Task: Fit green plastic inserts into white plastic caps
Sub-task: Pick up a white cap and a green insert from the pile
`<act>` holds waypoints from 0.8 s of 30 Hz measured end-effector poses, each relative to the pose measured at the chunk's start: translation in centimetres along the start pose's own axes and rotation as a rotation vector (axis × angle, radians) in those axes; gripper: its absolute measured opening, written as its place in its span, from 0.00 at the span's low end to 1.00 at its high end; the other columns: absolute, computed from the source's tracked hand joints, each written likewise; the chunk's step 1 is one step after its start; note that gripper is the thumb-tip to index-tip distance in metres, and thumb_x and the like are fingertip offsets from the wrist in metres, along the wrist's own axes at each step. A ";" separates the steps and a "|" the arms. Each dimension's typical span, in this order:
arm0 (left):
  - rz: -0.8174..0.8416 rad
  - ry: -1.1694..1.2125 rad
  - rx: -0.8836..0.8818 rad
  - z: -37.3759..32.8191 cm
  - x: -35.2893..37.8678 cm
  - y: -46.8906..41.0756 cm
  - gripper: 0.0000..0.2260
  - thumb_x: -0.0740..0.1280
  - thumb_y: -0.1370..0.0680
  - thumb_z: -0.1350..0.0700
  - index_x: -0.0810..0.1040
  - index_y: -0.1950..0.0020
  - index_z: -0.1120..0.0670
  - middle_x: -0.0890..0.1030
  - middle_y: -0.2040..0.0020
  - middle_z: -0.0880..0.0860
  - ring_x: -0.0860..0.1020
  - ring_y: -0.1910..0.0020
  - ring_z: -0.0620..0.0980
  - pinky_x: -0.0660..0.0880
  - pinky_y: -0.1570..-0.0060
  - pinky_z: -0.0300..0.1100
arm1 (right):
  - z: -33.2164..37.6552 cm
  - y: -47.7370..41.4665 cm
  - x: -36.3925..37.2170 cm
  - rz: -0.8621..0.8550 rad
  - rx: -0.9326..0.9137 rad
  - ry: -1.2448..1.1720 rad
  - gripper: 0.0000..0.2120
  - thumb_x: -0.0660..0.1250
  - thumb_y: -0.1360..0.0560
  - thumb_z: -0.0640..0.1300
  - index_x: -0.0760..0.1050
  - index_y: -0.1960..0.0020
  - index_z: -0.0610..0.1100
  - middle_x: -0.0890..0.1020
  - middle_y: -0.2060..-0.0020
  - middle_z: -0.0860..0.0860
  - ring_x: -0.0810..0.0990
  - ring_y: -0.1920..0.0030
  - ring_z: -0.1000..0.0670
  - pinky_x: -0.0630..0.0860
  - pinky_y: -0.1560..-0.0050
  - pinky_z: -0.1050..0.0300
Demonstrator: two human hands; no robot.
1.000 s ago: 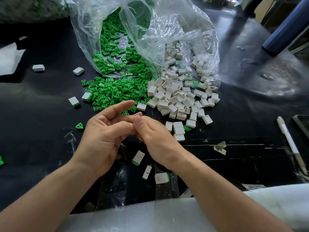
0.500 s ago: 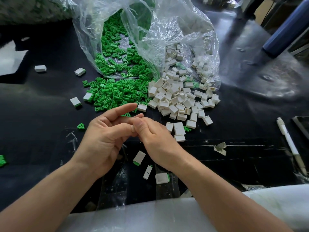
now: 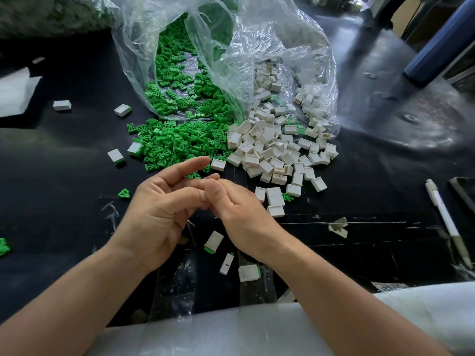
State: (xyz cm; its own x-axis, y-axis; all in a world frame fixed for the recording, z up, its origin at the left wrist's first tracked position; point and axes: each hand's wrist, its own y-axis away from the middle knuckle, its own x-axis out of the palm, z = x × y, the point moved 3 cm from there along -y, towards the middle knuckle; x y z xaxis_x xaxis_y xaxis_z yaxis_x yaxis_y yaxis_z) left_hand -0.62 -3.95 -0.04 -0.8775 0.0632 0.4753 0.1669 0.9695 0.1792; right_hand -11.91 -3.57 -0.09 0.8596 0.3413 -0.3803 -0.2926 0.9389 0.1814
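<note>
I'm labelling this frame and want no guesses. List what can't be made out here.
Head view only:
- Anything held where the left hand and right hand meet: hidden behind the right hand itself.
- Green inserts deep in the plastic bag: veiled by crumpled film.
- Blue cylinder, top right: cut off by the edge.
- Dark flat object beside the pen: cut off by the right edge.

I see a black table (image 3: 385, 155), scuffed near its front edge, with pale light glaring off its far right. A blue post (image 3: 442, 44) rises there. A pen (image 3: 444, 222) lies at right, white paper (image 3: 15, 93) at left, and a white sheet (image 3: 231, 335) nearest me.
</note>
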 end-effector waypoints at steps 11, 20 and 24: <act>0.010 -0.036 -0.011 0.1 -0.3 -0.1 0.31 0.71 0.49 0.73 0.79 0.47 0.58 0.84 0.66 0.54 0.83 0.60 0.49 0.80 0.58 0.40 | -0.3 -0.1 0.1 0.015 -0.040 -0.101 0.24 0.49 0.24 0.59 0.77 0.42 0.50 0.79 0.54 0.59 0.76 0.50 0.56 0.72 0.45 0.52; -0.009 -0.025 -0.012 0.0 0.1 -0.4 0.22 0.68 0.38 0.63 0.76 0.44 0.56 0.84 0.65 0.53 0.80 0.71 0.45 0.77 0.67 0.35 | -0.1 -0.2 -0.7 0.150 0.154 -0.464 0.24 0.48 0.20 0.54 0.74 0.61 0.41 0.71 0.68 0.44 0.65 0.72 0.55 0.60 0.73 0.65; 0.005 -0.056 -0.002 0.1 0.0 -0.3 0.23 0.68 0.38 0.64 0.76 0.44 0.55 0.85 0.63 0.53 0.83 0.64 0.47 0.78 0.64 0.35 | -0.1 -0.2 -1.0 0.161 0.192 -0.543 0.19 0.49 0.20 0.53 0.72 0.57 0.43 0.70 0.60 0.42 0.64 0.70 0.54 0.58 0.72 0.63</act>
State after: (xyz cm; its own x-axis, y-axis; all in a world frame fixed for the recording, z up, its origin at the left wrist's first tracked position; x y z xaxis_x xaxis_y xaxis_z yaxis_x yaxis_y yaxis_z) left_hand -0.73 -4.25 -0.14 -0.9003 0.0816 0.4276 0.1727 0.9687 0.1786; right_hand -12.75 -4.09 0.11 0.9165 0.3600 0.1744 -0.3999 0.8349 0.3782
